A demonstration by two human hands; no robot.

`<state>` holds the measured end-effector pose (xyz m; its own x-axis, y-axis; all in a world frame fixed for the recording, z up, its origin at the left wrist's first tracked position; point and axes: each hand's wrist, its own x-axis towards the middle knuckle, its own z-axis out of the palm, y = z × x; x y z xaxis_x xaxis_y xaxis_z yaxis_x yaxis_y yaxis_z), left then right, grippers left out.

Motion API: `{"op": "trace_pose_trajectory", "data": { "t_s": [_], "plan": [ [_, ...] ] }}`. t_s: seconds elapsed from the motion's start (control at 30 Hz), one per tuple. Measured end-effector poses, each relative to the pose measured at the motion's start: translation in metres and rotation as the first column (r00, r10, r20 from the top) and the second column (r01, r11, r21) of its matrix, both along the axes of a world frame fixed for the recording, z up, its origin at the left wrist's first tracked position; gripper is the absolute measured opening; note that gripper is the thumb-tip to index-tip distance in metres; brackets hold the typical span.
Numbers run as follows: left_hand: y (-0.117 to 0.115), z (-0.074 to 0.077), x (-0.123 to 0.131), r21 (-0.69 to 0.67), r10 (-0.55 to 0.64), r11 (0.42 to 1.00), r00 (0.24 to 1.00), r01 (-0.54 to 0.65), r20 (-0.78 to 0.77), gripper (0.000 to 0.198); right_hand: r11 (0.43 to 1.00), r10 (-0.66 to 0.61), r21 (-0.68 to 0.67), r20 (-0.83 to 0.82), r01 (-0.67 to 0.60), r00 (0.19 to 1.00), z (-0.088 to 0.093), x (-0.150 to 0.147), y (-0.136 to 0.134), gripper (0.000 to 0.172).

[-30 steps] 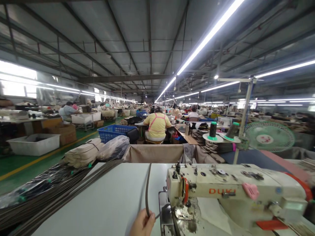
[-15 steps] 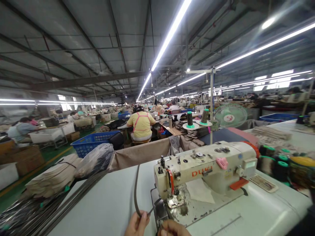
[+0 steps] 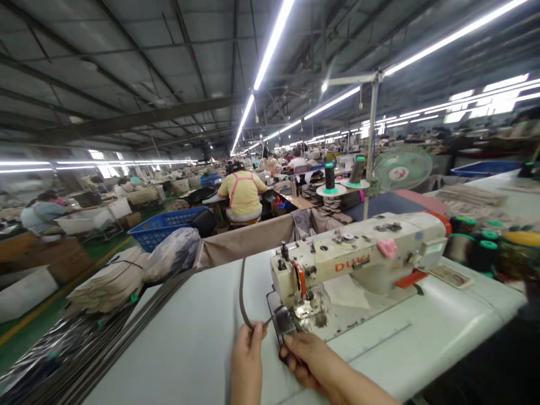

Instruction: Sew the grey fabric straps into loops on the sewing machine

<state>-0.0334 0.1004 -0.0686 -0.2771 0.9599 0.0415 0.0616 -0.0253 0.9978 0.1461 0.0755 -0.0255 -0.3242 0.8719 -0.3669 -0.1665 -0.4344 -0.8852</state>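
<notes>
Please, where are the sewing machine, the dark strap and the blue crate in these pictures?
DUKI sewing machine (image 3: 352,263), head view, on the red brand name.
Dark strap (image 3: 241,292), head view, on the part above the left hand (image 3: 248,365).
Blue crate (image 3: 162,236), head view, on its side wall.

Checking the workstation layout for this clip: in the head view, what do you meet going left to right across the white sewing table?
Bundled dark strips → dark strip held in the left hand → right hand → DUKI sewing machine → green-topped thread spools
</notes>
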Motion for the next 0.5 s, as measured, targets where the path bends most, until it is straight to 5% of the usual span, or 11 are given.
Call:
{"op": "trace_pose_trajectory", "data": {
  "t_s": [0.2, 0.5],
  "plan": [
    [-0.006, 0.01, 0.001, -0.008, -0.016, 1.0, 1.0, 0.016, 0.027, 0.049, 0.981, -0.026, -0.193, -0.153, -0.005, 0.988, 0.01, -0.004, 0.01, 0.037],
    [-0.009, 0.013, 0.001, 0.017, 0.014, 1.0, 0.999, -0.015, 0.036, 0.046, 0.956, -0.041, -0.294, -0.195, -0.019, 0.98, 0.012, -0.009, 0.023, 0.035]
  ]
}}
